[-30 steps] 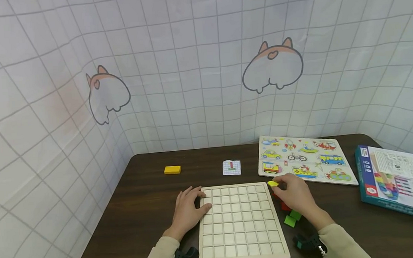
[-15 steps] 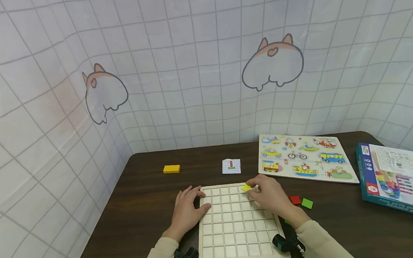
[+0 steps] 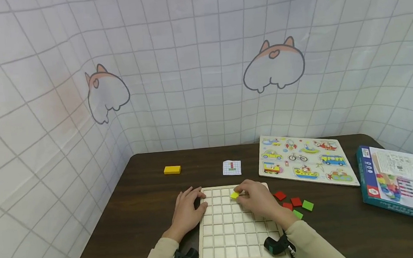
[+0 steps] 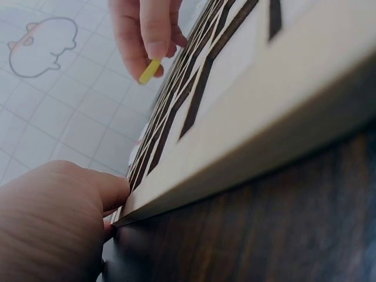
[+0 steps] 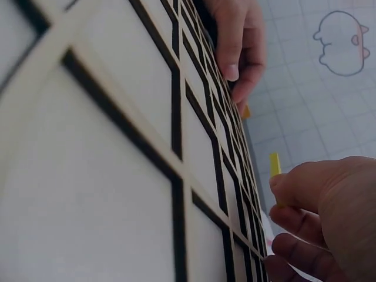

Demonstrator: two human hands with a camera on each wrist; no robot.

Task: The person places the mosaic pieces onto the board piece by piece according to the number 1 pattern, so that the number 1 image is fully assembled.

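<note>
This looks like a curtained-off tabletop play corner; whether in a home or a studio cannot be told. Pale checked cloth [image 3: 189, 86] printed with cartoon animals [image 3: 273, 70] hangs behind and to both sides of the wooden grid board [image 3: 228, 239]. Under the board is a dark wood-grain counter [image 3: 136, 210]; right of the board, red tiles [image 3: 296, 202] and a boxed set [image 3: 401, 183]; behind it to the right, a vehicle picture board [image 3: 304, 162].

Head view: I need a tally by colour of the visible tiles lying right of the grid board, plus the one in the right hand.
Red tiles: 3
Green tiles: 2
Yellow tile, pinched in the right hand: 1
Total: 6
</note>
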